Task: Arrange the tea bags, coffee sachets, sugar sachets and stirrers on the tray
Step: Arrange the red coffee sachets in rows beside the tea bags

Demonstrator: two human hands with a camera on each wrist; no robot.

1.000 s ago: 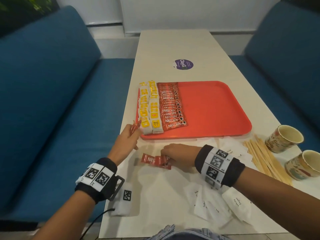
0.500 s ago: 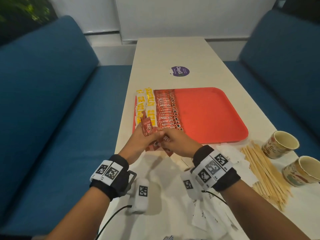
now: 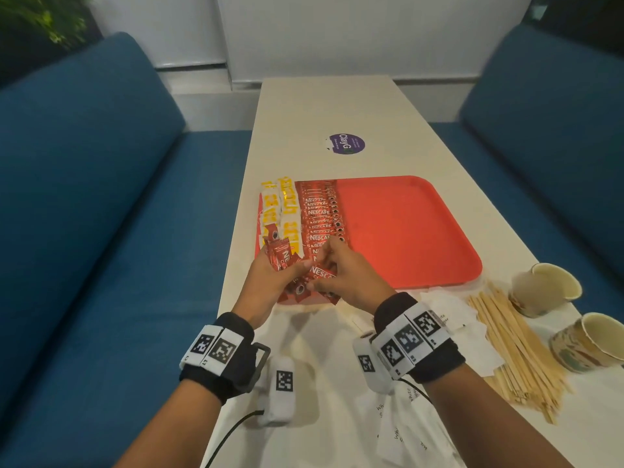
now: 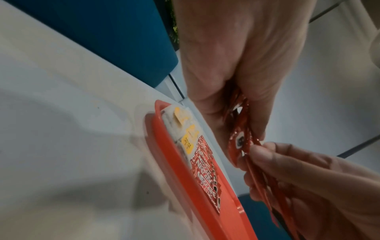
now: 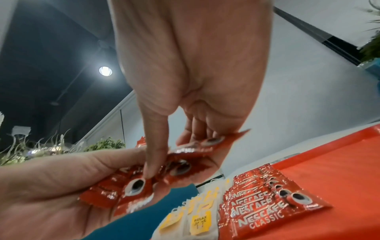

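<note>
Together, left hand [image 3: 270, 282] and right hand [image 3: 344, 282] pinch a fan of coffee sachets [image 3: 287, 261] over the tray [image 3: 405, 231]

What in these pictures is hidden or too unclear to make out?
- How many coffee sachets the hands hold: they overlap, and the left hand and right hand cover them in every view.
- The near left corner of the tray: hidden behind both hands in the head view.
- Print on the sugar sachets: too small, cut off by the frame's lower edge.
- The exact number of stirrers: piled up.
</note>
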